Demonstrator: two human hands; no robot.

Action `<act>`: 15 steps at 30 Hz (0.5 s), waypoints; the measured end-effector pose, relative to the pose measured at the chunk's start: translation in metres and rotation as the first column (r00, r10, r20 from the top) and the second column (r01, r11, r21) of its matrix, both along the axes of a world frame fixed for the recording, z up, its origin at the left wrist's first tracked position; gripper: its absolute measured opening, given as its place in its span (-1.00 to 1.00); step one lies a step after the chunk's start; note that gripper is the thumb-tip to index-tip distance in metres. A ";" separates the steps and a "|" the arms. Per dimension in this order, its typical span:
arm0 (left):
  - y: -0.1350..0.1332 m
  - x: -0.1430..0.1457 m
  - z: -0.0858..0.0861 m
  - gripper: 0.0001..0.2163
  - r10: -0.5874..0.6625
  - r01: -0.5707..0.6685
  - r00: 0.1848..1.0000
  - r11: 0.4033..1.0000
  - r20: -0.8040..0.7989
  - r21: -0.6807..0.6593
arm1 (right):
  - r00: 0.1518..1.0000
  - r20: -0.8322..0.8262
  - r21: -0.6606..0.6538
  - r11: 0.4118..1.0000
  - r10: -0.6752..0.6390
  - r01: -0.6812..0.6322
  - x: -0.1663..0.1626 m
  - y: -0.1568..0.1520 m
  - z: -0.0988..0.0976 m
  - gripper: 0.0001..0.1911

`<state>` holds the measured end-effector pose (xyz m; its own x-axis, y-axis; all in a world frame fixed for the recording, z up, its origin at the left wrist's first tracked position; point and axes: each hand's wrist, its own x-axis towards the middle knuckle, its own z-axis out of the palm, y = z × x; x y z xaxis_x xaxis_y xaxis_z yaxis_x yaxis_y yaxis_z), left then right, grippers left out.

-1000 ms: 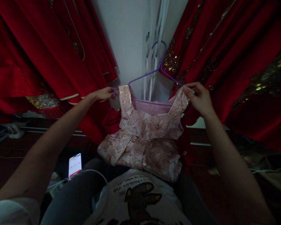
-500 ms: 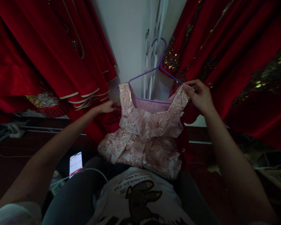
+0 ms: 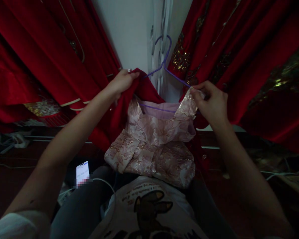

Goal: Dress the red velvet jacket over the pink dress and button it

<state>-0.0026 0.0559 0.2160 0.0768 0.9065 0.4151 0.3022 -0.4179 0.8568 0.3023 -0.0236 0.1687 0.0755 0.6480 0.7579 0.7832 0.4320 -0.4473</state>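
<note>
A pale pink dress [image 3: 161,127] with a metallic floral pattern lies across my lap, its top raised on a purple hanger [image 3: 167,54]. My right hand [image 3: 210,101] is closed on the dress's right shoulder strap, where it meets the hanger's arm. Pinched in my left hand [image 3: 124,81] is the edge of a red garment [image 3: 146,86], lifted beside the left end of the hanger. The red cloth covers the top of the dress's left strap and part of the hanger's left arm.
Red garments [image 3: 40,49] hang at the left, and more with gold sequins [image 3: 180,61] at the right. Between them is a white panel [image 3: 124,33]. A lit phone [image 3: 82,172] with a white cable [image 3: 104,182] is by my left thigh.
My left hand has moved up and forward, taking hold of the red cloth and raising it over the hanger's left side. My right hand still grips the strap.
</note>
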 end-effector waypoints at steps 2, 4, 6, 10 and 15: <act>-0.019 0.019 -0.005 -0.84 -0.047 0.047 0.999 0.999 0.008 0.002 | 1.000 -0.008 -0.005 1.000 0.023 -0.023 -0.004 -0.006 0.000 -0.75; -0.027 0.027 -0.009 -0.85 -0.077 0.077 0.997 0.997 0.003 0.029 | 0.997 -0.035 -0.015 0.998 0.062 -0.062 -0.001 -0.006 0.002 -0.78; -0.027 0.024 -0.011 -0.83 -0.087 0.088 0.996 0.993 -0.017 0.074 | 0.985 -0.084 -0.055 0.987 0.148 -0.153 0.010 0.000 0.007 -0.81; -0.020 0.002 -0.015 -0.80 -0.048 0.059 0.997 0.982 -0.066 0.177 | 0.924 -0.209 -0.285 0.884 0.320 -0.370 0.031 0.027 0.022 -0.72; -0.017 -0.011 -0.022 -0.80 -0.037 0.047 0.997 0.986 -0.066 0.158 | 0.859 -0.220 -0.640 0.596 0.463 -0.485 0.020 0.081 0.034 -0.54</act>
